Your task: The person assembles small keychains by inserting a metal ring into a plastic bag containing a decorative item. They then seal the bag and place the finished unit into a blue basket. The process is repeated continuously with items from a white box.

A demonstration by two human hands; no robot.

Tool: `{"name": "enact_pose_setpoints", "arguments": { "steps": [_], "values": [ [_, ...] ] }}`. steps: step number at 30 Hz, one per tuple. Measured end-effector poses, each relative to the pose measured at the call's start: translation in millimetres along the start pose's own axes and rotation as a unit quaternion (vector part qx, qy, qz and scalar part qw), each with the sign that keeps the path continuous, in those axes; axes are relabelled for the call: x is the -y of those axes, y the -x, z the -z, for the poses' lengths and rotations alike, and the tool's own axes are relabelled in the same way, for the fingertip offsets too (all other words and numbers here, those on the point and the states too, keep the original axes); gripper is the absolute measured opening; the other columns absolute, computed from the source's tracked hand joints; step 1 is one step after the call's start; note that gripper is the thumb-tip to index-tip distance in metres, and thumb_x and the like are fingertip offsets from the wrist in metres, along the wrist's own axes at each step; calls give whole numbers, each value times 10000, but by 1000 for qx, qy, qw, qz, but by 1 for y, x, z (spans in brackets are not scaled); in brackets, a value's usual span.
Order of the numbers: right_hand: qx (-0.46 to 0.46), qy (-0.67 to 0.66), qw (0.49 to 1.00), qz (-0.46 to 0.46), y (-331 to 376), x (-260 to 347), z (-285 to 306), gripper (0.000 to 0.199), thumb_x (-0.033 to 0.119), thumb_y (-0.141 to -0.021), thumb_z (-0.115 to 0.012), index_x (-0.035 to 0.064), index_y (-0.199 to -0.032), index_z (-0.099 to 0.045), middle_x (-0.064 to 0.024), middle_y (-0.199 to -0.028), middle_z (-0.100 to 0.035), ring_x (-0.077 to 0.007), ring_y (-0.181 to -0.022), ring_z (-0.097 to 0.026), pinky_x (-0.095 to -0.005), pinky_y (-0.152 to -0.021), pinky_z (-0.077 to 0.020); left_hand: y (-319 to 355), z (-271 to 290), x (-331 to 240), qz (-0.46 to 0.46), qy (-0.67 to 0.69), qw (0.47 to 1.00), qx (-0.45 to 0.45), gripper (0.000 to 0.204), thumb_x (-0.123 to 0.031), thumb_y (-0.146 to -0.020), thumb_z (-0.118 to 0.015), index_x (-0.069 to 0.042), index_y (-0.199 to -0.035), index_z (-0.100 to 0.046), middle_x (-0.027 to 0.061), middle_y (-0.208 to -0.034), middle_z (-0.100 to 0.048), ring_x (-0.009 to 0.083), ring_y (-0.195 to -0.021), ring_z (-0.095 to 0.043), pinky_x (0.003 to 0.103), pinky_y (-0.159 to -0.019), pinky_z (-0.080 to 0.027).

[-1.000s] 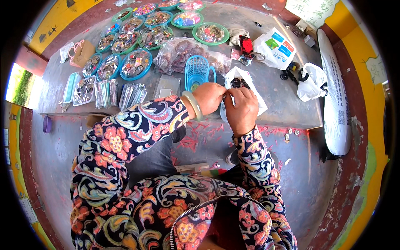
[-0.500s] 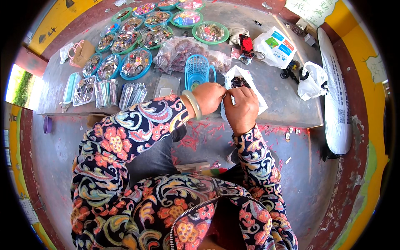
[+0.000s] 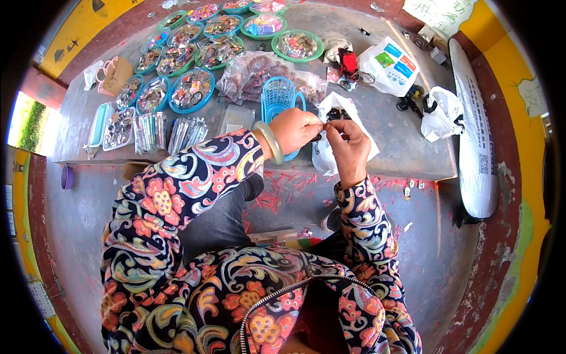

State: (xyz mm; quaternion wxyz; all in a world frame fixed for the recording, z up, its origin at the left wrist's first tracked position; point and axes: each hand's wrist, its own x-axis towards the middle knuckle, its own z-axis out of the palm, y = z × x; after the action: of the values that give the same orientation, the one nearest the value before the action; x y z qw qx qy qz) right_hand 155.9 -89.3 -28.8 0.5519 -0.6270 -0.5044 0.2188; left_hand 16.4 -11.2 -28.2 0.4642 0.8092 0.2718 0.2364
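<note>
Large characters stand on a white panel (image 3: 442,13) on the yellow wall (image 3: 501,53) at upper right, cut off by the picture's top edge. A second pale patch (image 3: 532,99), farther down that wall, bears a few dark strokes near the view's dark rim. The printed bag (image 3: 389,68) has green, blue and red blocks with fine lettering, and blue characters beneath. Along the long white sack (image 3: 474,135) run small dark print and a square code, too small to read.
</note>
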Motion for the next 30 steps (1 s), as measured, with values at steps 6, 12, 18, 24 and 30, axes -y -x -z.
{"name": "enact_pose_setpoints", "arguments": {
  "steps": [6,12,18,24,30],
  "values": [
    [65,-16,996,-66,-3,9,5,116,88,-716,-603,7,-792,-638,-54,-708,-611,-94,-622,-560,-232,-563,-439,1,3,-4,-77,-140,986,-40,140,-89,-802,-520,20,-832,-603,156,-693,-596,279,-626,-588,327,-551,-453],
    [7,100,992,74,0,10,-1,82,82,-682,-618,31,-746,-628,-74,-695,-602,-173,-642,-583,-270,-592,-448,3,-1,-4,-153,-185,970,-47,103,-75,-763,-527,-1,-808,-583,156,-694,-561,330,-671,-543,396,-583,-426],
    [-20,117,986,114,-2,9,0,40,52,-670,-598,34,-703,-614,-74,-677,-592,-193,-616,-571,-276,-589,-450,2,-1,-7,-151,-184,970,-45,130,-73,-764,-531,-8,-857,-595,167,-740,-578,322,-692,-556,369,-589,-439],
    [20,-29,998,-49,-7,2,15,100,60,-732,-606,-12,-795,-633,-15,-637,-584,-52,-565,-497,-197,-524,-404,0,7,-9,-2,-52,999,-10,205,-121,-837,-518,2,-985,-590,119,-834,-631,167,-726,-619,271,-619,-481],
    [15,-155,980,-124,-10,-3,36,122,64,-757,-607,-42,-816,-620,2,-680,-579,-34,-595,-485,-168,-520,-379,-1,6,-8,146,319,936,17,224,-119,-872,-488,40,-1005,-572,112,-960,-600,177,-843,-600,275,-759,-497]
  ]
}}
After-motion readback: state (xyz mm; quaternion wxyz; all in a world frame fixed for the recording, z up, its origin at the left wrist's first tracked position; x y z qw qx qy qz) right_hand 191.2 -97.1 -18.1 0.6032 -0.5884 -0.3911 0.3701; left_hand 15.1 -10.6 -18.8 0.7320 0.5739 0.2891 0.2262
